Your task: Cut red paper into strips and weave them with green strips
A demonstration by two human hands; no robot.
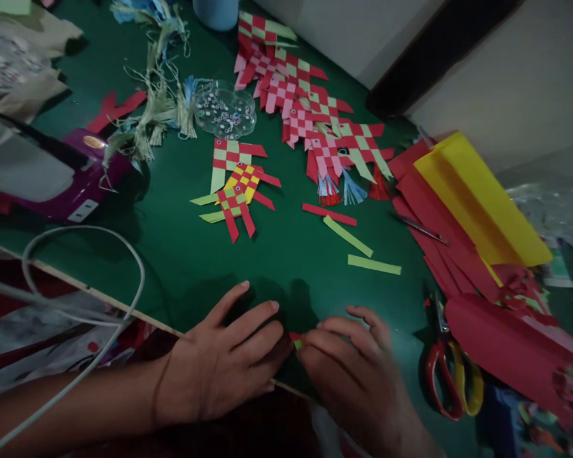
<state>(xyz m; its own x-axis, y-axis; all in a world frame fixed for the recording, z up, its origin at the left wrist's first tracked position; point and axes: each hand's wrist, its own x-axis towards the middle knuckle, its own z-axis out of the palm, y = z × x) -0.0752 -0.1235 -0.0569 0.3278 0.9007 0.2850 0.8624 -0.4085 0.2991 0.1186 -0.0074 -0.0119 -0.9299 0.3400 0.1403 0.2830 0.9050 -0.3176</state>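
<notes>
My left hand (224,362) and my right hand (358,369) meet at the near edge of the green table (186,254). Their fingertips pinch small red and green paper strips (295,340) between them, mostly hidden by the fingers. Just beyond lie loose strips: a red strip (329,214) and two light green strips (347,236) (374,264). Woven paper fish (236,191) in red, green and yellow lie farther back in the middle.
Scissors (451,375) with red and yellow handles lie right of my right hand. Red paper sheets (439,216) and a yellow sheet (482,197) are stacked at right. More woven fish (305,108), a googly-eye tray (224,109), a purple device (71,178) and a white cable (124,305) surround.
</notes>
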